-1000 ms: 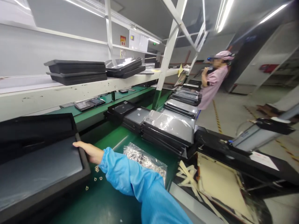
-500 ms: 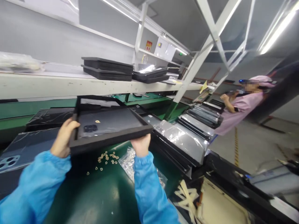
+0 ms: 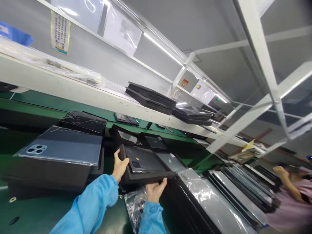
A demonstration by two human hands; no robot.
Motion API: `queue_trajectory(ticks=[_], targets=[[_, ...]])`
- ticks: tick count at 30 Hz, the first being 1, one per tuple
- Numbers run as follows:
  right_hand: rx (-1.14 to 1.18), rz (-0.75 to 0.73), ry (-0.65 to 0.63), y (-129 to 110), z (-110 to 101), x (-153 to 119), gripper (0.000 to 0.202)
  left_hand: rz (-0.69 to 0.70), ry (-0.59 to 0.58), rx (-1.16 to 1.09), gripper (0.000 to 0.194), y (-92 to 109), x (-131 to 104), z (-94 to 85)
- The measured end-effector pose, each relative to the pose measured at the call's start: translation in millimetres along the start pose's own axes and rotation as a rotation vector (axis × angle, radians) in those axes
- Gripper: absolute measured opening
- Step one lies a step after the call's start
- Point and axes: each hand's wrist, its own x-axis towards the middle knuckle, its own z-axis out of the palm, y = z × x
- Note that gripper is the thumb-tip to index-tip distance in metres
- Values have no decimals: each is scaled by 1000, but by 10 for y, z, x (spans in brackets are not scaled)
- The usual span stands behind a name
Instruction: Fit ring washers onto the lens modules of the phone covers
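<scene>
Left hand (image 3: 120, 167) gripping black foam tray (image 3: 152, 176) at 9 o'clock, right hand (image 3: 154, 191) gripping it at 6, dark camera-cluster back panel (image 3: 148, 160) inside, blue back panel (image 3: 70, 146) beyond 9.

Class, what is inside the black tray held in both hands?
Inside the black tray lies a dark panel with a camera-like cluster and a small pale ring on it. The panel covers the floor under it; anything beneath cannot be seen.

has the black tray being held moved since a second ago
Yes, rightward: the black tray was well left of the film-covered stack; now its right end reaches the stack's edge in view.
</scene>
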Motion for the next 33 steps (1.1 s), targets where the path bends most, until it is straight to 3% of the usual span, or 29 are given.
queue_trajectory(ticks=[6, 11, 14, 17, 20, 23, 26, 31, 33], targets=[[-12, 222, -87, 270, 62, -8, 55, 13, 49, 174, 42, -390, 439, -268], [-10, 438, -84, 196, 259, -9, 47, 156, 0, 470, 44, -721, 513, -558], [14, 469, -33, 60, 466, 142, 43, 252, -146, 698, 45, -921, 397, -634], [25, 492, -6, -28, 609, 229, 41, 373, -392, 913, 43, -1088, 270, -575], [16, 516, 11, -30, 614, 169, 34, 469, -602, 1091, 42, -1183, 249, -456], [3, 543, 36, 8, 521, 65, 30, 506, -706, 1234, 43, -1187, 285, -479], [5, 566, 50, 29, 439, 29, 29, 538, -798, 1331, 47, -1127, 175, -792], [32, 586, 52, 56, 383, 75, 30, 576, -958, 1411, 58, -947, -390, -1578], [35, 596, 66, 87, 358, 68, 32, 583, -956, 1433, 52, -899, -511, -1668]])
